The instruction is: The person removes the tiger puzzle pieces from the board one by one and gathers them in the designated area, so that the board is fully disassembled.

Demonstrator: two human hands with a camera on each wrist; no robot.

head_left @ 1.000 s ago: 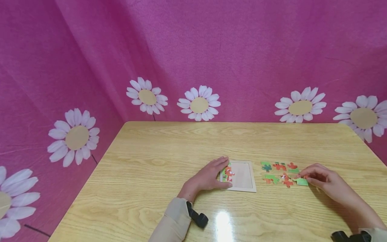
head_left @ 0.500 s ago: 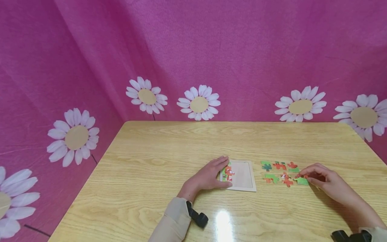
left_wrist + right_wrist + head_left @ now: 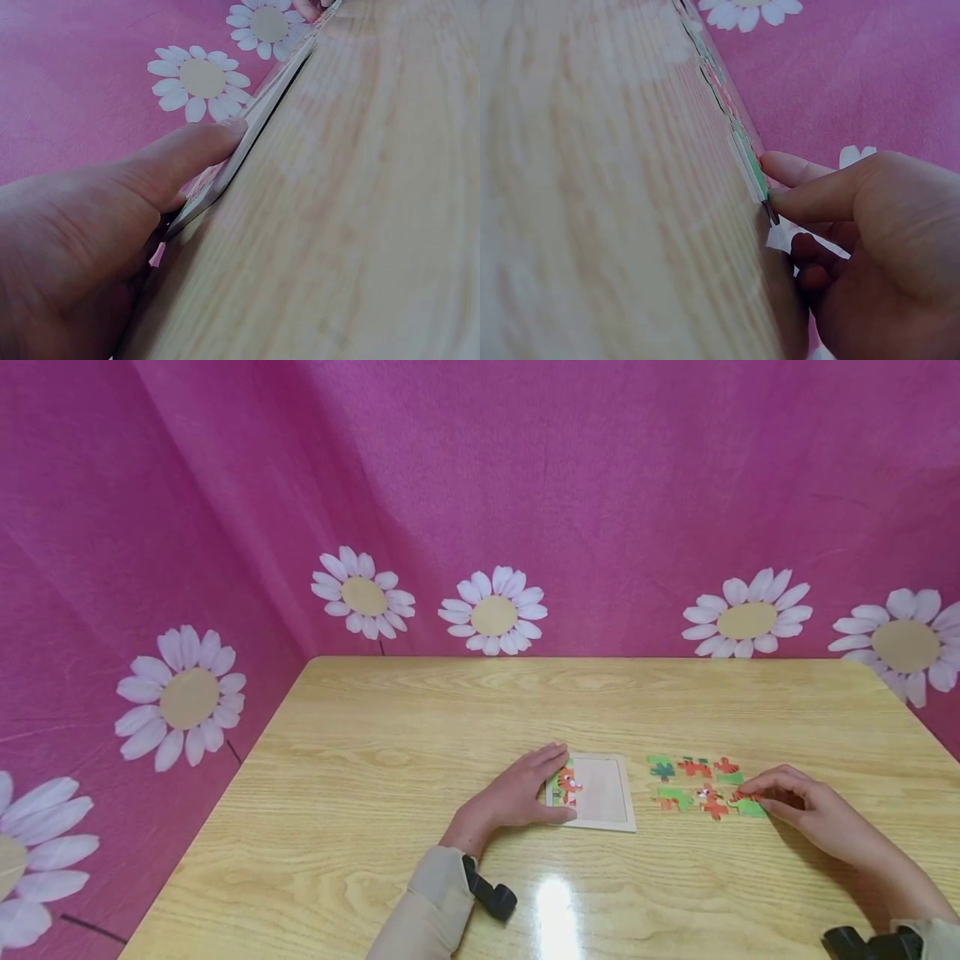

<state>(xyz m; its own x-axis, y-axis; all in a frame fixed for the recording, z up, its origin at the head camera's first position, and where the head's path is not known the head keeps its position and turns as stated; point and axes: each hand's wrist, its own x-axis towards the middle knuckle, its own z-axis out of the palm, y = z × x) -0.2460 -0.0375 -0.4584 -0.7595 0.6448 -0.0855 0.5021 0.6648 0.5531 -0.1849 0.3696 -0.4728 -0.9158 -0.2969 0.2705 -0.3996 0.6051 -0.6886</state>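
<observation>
On the table lies a square wooden puzzle tray point(image 3: 603, 792), with puzzle pieces point(image 3: 567, 783) showing an orange animal along its left side. My left hand point(image 3: 517, 789) spans that side, fingers at the far edge and thumb at the near edge. The left wrist view shows the thumb point(image 3: 214, 142) lying on the tray's rim. To the right, my right hand point(image 3: 813, 810) pinches the edge of a green and orange puzzle piece point(image 3: 747, 806) between thumb and fingertips. In the right wrist view this piece point(image 3: 748, 166) is low at the table surface, other fingers curled beneath the hand.
Several loose puzzle pieces lie in two rows between tray and right hand, among them a dark green piece point(image 3: 662, 768) and an orange one point(image 3: 712, 802). The wooden table point(image 3: 450, 710) meets a pink curtain point(image 3: 600, 485) with printed daisies behind and at left.
Both hands stay almost where they were. The right fingers keep to the same green and orange piece, which shifts only slightly. The head view tilts a little.
</observation>
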